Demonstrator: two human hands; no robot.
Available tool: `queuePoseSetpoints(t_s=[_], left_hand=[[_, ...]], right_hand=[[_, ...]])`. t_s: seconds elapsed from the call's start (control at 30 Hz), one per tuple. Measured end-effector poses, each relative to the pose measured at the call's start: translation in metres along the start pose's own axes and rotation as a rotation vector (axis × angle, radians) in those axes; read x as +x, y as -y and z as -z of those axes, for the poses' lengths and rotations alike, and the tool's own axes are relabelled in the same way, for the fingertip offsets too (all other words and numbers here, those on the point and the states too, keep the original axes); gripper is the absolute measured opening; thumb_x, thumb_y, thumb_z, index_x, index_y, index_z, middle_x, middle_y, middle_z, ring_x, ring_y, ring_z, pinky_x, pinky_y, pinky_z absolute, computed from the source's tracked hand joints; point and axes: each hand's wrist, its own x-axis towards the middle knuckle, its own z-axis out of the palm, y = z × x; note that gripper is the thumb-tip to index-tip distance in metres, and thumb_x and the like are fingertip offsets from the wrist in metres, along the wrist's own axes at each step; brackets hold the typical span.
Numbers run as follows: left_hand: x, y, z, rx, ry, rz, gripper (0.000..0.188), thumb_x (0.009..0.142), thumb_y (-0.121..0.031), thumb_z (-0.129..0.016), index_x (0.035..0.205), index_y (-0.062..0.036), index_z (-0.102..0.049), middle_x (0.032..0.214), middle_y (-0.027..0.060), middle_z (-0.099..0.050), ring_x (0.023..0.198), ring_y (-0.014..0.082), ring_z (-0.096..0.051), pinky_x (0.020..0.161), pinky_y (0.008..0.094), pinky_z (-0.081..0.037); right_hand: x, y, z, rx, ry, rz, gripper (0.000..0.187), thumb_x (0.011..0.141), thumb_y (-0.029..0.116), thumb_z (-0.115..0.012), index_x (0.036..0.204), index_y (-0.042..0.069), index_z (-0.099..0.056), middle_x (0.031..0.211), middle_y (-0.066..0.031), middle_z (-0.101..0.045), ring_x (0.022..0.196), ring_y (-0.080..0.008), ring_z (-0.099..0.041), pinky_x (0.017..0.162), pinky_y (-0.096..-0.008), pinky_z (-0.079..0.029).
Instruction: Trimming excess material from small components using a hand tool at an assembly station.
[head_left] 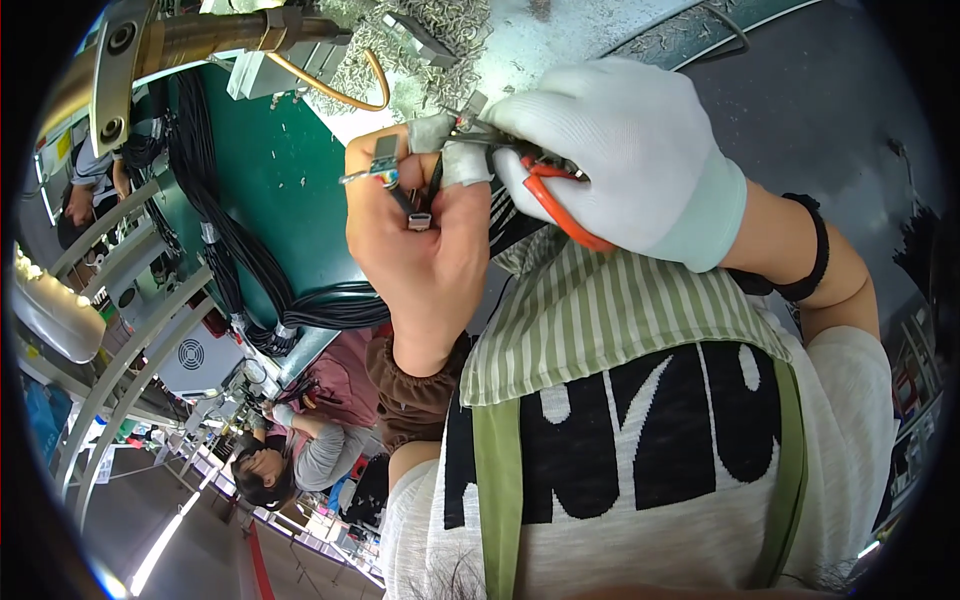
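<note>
My left hand [415,260] is closed around a few black cables whose ends carry small metal connectors. One connector [386,155] stands up above the fingers with coloured wires beside it, and another metal plug [419,221] lies against the palm. White covers wrap the thumb and fingertip, which pinch near a small metal connector [472,106]. In a white glove, my right hand [630,150] grips red-handled pliers [565,212]. Their jaws reach to the left fingertips at that connector; the exact contact is hidden by the fingers.
Small metal scraps [455,60] are heaped on the bench beyond my hands. A brass-coloured rod [190,45] and curved yellow tube [375,90] stand at the upper left. Long black cable bundles [195,165] lie on a green mat [260,170]. A co-worker [290,460] sits at the lower left.
</note>
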Motion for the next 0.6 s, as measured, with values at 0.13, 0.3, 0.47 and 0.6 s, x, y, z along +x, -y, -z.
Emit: queuePoseSetpoints(t_s=[0.13, 0.3, 0.47, 0.6], left_hand=[[0.003, -0.001, -0.002, 0.021, -0.011, 0.045, 0.016, 0.081, 0.004, -0.060, 0.095, 0.0002, -0.054, 0.068, -0.0045, -0.052, 0.059, -0.0002, -0.038, 0.054, 0.0149, -0.030], [0.009, 0.000, 0.006, -0.275, 0.066, 0.253, 0.013, 0.080, 0.004, -0.061, 0.092, 0.0004, -0.056, 0.069, -0.0051, -0.053, 0.060, -0.0010, -0.038, 0.053, 0.0143, -0.029], [0.005, 0.003, 0.012, -0.220, 0.118, 0.386, 0.011, 0.082, 0.000, -0.061, 0.093, -0.0014, -0.058, 0.067, -0.0059, -0.051, 0.057, -0.0009, -0.036, 0.049, 0.0147, -0.025], [0.019, 0.032, 0.049, -0.423, 0.034, 0.495, 0.014, 0.085, -0.008, -0.060, 0.098, -0.0022, -0.059, 0.064, -0.0057, -0.047, 0.052, 0.0006, -0.033, 0.046, 0.0167, -0.021]], right_hand=[[0.001, 0.000, 0.004, -0.129, 0.071, 0.027, 0.010, 0.078, 0.017, -0.064, 0.079, 0.007, -0.064, 0.055, -0.0061, -0.051, 0.046, -0.0136, -0.053, 0.044, -0.0269, -0.040], [0.013, 0.000, 0.023, 0.381, 0.546, -0.261, 0.013, 0.077, 0.018, -0.066, 0.083, 0.006, -0.064, 0.058, -0.0079, -0.054, 0.049, -0.0183, -0.056, 0.046, -0.0271, -0.042], [0.000, -0.019, 0.019, 0.406, 0.446, -0.135, 0.015, 0.079, 0.019, -0.064, 0.082, 0.005, -0.062, 0.061, -0.0100, -0.056, 0.049, -0.0235, -0.055, 0.048, -0.0302, -0.044], [0.007, -0.025, 0.037, 0.356, 0.313, -0.134, 0.021, 0.083, 0.023, -0.061, 0.082, 0.002, -0.060, 0.061, -0.0111, -0.056, 0.049, -0.0245, -0.055, 0.048, -0.0315, -0.044]])
